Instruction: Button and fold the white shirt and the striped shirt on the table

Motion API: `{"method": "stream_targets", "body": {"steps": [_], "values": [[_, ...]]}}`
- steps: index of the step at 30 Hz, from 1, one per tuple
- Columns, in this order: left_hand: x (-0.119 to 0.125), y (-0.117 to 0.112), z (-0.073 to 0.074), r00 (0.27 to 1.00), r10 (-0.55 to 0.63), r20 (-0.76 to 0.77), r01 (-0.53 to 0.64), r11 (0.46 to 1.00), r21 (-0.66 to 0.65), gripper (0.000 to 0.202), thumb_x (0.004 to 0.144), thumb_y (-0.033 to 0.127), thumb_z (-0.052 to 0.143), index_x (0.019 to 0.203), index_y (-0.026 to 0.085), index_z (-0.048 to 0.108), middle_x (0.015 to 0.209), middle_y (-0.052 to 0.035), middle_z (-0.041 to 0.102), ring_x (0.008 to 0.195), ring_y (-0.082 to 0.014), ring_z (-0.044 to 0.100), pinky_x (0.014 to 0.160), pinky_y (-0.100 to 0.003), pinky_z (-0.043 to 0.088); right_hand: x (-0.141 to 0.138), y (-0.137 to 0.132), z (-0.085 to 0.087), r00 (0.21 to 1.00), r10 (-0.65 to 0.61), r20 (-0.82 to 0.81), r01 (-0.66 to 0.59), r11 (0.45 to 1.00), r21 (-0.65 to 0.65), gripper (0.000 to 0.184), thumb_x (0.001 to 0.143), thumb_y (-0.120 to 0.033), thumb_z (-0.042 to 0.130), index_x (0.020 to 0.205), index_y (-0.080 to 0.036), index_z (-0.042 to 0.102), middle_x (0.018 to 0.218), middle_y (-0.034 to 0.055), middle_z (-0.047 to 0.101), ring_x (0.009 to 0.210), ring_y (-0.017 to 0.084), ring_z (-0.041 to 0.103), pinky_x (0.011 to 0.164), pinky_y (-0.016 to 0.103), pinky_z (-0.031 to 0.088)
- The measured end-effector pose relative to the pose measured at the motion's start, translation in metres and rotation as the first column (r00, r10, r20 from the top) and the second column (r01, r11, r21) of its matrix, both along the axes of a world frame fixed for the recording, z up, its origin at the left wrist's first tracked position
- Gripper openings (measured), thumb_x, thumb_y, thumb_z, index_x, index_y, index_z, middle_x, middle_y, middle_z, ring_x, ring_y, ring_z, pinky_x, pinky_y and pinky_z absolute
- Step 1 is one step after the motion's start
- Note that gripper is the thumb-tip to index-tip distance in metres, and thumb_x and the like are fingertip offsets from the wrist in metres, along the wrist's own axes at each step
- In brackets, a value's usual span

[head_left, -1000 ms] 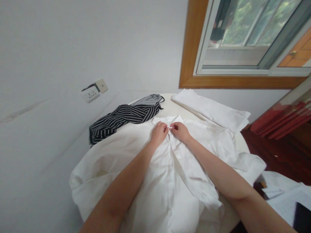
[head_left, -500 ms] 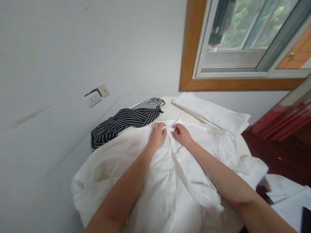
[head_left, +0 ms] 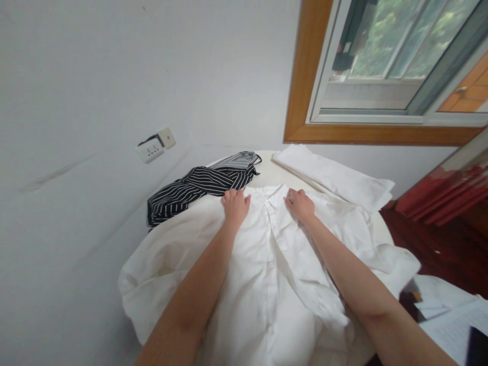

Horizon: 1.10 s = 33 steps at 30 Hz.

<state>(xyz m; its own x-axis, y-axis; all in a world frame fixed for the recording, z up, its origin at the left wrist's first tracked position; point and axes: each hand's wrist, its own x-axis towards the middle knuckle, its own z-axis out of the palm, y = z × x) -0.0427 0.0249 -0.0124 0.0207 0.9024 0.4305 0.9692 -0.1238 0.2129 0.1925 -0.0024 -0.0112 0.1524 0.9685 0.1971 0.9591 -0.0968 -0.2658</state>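
Note:
A white button-up shirt (head_left: 253, 264) lies spread over a pale round table, its collar at the far side and its button placket running towards me. My left hand (head_left: 235, 207) is at the shirt's far edge, left of the collar, fingers bent over the cloth and thumb at the collar side. On the other side of the collar, my right hand (head_left: 302, 205) pinches cloth between its thumb and bent fingers. The top of the placket, with a button (head_left: 267, 203), shows between the two hands. Both forearms pass over the shirt.
Behind the shirt lie a black-and-white striped garment (head_left: 202, 184) and a folded white cloth (head_left: 335, 175). The table (head_left: 267, 175) meets the wall, which has a socket (head_left: 150, 149) and a wood-framed window (head_left: 343, 134). Papers (head_left: 457, 325) are at lower right, by a red curtain (head_left: 442, 195).
My hands have moved apart from the collar's centre, the left one leftward and the right one rightward. The top of the placket is now uncovered and the collar looks flatter.

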Motion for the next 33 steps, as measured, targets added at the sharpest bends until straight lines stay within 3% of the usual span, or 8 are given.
{"method": "stream_targets", "body": {"steps": [7,11,15,19,24,27,30,33], "values": [[0.004,0.0,0.007,1.0,-0.025,-0.011,0.026,0.997,0.075,0.02,0.09,0.034,0.049,0.1,0.02,0.06,0.104,-0.0131,0.059,0.107,-0.032,0.046,0.099,-0.049,0.03,0.0,0.009,0.001,0.992,-0.007,-0.125,0.013,0.999,0.043,0.026,0.091,-0.036,0.049,0.111,-0.022,0.057,0.105,0.0084,0.061,0.089,0.021,0.061,0.066,0.028,0.04],[0.002,0.009,0.023,0.995,-0.099,-0.015,0.1,0.99,0.102,0.022,0.093,0.029,0.041,0.105,0.021,0.057,0.1,-0.0118,0.064,0.102,-0.0295,0.05,0.102,-0.049,0.023,-0.004,0.018,0.01,0.979,0.022,-0.203,0.016,0.982,0.186,0.02,0.09,-0.029,0.046,0.107,-0.022,0.055,0.094,0.0042,0.063,0.083,0.019,0.059,0.065,0.027,0.036],[-0.003,0.025,0.043,0.991,-0.118,-0.059,0.125,0.984,0.125,0.025,0.094,0.029,0.039,0.109,0.021,0.057,0.103,-0.0133,0.064,0.105,-0.0299,0.048,0.098,-0.047,0.025,-0.01,0.036,0.025,0.993,0.028,-0.117,0.004,0.963,0.268,0.02,0.091,-0.025,0.043,0.105,-0.02,0.056,0.092,0.0059,0.066,0.084,0.021,0.059,0.069,0.029,0.034],[-0.007,0.043,0.052,0.984,-0.125,-0.13,0.141,0.982,0.128,0.024,0.093,0.03,0.041,0.109,0.022,0.058,0.103,-0.0132,0.063,0.106,-0.0296,0.047,0.097,-0.046,0.026,-0.016,0.054,0.031,0.999,-0.029,-0.041,0.038,0.972,0.234,0.02,0.093,-0.025,0.043,0.104,-0.018,0.058,0.092,0.0096,0.069,0.086,0.023,0.061,0.07,0.03,0.034],[-0.008,0.057,0.044,0.982,-0.134,-0.134,0.148,0.984,0.098,0.022,0.09,0.024,0.046,0.107,0.019,0.059,0.105,-0.0154,0.061,0.109,-0.0307,0.045,0.098,-0.047,0.026,-0.026,0.063,0.02,0.998,-0.048,-0.038,0.052,0.99,0.13,0.022,0.093,-0.022,0.042,0.109,-0.019,0.056,0.095,0.0106,0.07,0.086,0.022,0.064,0.072,0.03,0.037],[-0.004,0.053,0.041,0.987,-0.126,-0.099,0.136,0.984,0.111,0.027,0.088,0.017,0.044,0.113,0.015,0.055,0.111,-0.0171,0.058,0.113,-0.0314,0.044,0.102,-0.05,0.022,-0.028,0.061,0.012,0.998,-0.032,-0.061,0.035,0.997,0.062,0.029,0.092,-0.02,0.041,0.119,-0.018,0.052,0.098,0.0112,0.07,0.089,0.023,0.065,0.075,0.031,0.04],[0.005,0.039,0.043,0.987,-0.149,-0.053,0.155,0.981,0.118,0.031,0.085,0.013,0.045,0.114,0.015,0.054,0.115,-0.0182,0.055,0.116,-0.0327,0.043,0.105,-0.053,0.019,-0.026,0.052,0.011,0.997,0.03,-0.072,-0.024,0.996,0.087,0.045,0.088,-0.016,0.045,0.133,-0.015,0.043,0.11,0.0135,0.067,0.1,0.024,0.061,0.081,0.032,0.042],[0.015,0.02,0.044,0.979,-0.196,-0.058,0.198,0.979,0.039,0.026,0.084,0.013,0.047,0.107,0.015,0.057,0.113,-0.0176,0.055,0.113,-0.0328,0.044,0.099,-0.049,0.03,-0.025,0.036,0.015,0.987,0.127,-0.095,-0.11,0.98,0.164,0.05,0.085,-0.015,0.047,0.135,-0.014,0.043,0.121,0.0151,0.062,0.109,0.025,0.057,0.089,0.033,0.042]]}}
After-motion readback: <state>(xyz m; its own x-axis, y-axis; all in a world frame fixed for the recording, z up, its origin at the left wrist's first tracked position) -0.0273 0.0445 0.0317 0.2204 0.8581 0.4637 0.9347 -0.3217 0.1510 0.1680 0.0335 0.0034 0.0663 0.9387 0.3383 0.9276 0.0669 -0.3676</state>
